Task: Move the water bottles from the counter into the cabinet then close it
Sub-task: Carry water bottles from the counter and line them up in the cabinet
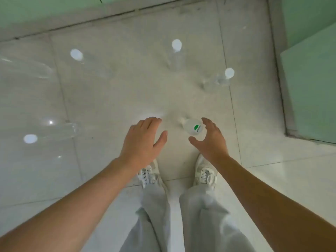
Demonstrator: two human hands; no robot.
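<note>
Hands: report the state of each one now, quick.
Left hand: open, holding nothing.
Right hand: open, spread beside the bottle with the green-marked cap, not gripping it.

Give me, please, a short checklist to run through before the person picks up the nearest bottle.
1. Is the right hand free: ok, open and holding nothing.
2. Grip on the green-marked bottle: not ok, the hand is beside its cap but not closed round it.
3. That bottle upright and capped: ok.
4. Is the left hand free: ok, open and holding nothing.
5. Are the other bottles clear of the reach: ok, their four white caps stand farther off.
6. Is the cabinet open and ready: cannot tell, no open cabinet shows in view.
</note>
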